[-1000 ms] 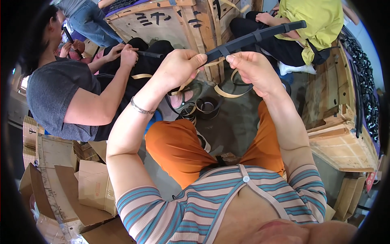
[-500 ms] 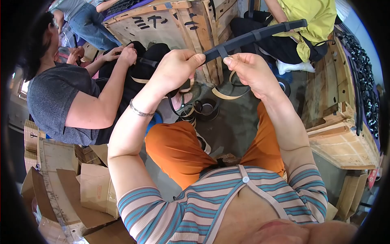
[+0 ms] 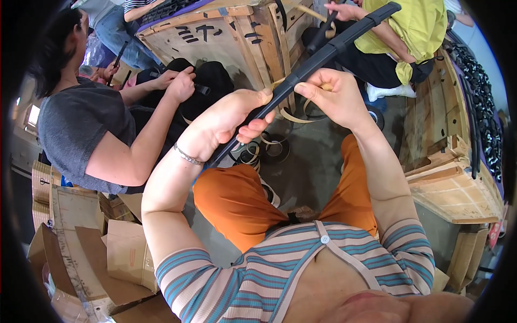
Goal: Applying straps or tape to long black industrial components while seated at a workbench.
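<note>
A long black bar (image 3: 312, 63) with darker bands wrapped round it runs slantwise in front of me, its far end up to the right. My left hand (image 3: 239, 116) is closed round its lower part, fingers curled under and thumb near the middle. Beside the bar, my right hand (image 3: 329, 94) is pinched, thumb tip against the bar's edge. A bit of tan strip shows at its fingers, and a tan strip (image 3: 299, 119) loops below; what lies inside the pinch is partly hidden.
A rolled black coil (image 3: 276, 149) lies on the floor beyond my knees. A person in grey (image 3: 89, 126) sits close at left, and another in yellow (image 3: 414, 37) sits ahead right. Wooden crates (image 3: 436, 124) stand at right and ahead; cardboard boxes (image 3: 129, 250) are at lower left.
The bar has turned steeper and slid down and left through my left hand, which now wraps round it. My right hand has rolled over, fingers curled in. The person in yellow has raised a dark bar.
</note>
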A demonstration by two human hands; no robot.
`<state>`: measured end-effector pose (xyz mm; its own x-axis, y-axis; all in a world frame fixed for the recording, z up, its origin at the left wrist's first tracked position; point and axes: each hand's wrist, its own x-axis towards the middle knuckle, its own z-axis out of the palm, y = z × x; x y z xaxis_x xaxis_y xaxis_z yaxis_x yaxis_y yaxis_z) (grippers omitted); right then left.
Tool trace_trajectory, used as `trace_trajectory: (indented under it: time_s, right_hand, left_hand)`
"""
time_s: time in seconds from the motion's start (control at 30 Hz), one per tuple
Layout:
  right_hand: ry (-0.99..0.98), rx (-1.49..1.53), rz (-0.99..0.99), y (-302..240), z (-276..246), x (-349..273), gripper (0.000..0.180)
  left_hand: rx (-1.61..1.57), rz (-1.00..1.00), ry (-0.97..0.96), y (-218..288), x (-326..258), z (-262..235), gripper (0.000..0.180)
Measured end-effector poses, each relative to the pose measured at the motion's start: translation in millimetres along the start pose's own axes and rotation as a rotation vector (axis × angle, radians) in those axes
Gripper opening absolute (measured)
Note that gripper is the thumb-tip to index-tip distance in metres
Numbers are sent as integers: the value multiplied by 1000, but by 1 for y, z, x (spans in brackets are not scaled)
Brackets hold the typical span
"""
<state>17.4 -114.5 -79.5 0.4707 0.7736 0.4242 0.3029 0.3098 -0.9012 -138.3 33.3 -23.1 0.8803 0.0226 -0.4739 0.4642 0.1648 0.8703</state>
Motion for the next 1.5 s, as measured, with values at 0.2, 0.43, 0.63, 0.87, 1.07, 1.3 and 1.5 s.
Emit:
trace_trajectory:
  time_s: [0.2,0.43,0.63,0.87,1.07,1.3,1.5]
  right_hand:
    - [-58,45,-22,8,-10,7,20]
    - [-130,129,-41,17,-15,12,26]
    - [-313,454,71,20,-34,15,25]
    - [-513,395,170,5,-8,5,32]
    - [-662,348,184,11,10,6,56]
    - [-563,159,278,22,-15,6,48]
    - [-493,-78,487,15,-20,4,23]
  left_hand:
    - [-193,104,-224,-18,7,-3,43]
    - [-595,81,-567,-36,36,2,43]
    - [-288,474,-47,-41,43,-4,46]
    - [-259,580,258,-45,56,-3,28]
    - [-335,512,324,-51,65,-15,9]
    - [-413,626,518,-51,59,-44,14]
    - [-300,672,573,-52,45,-52,11]
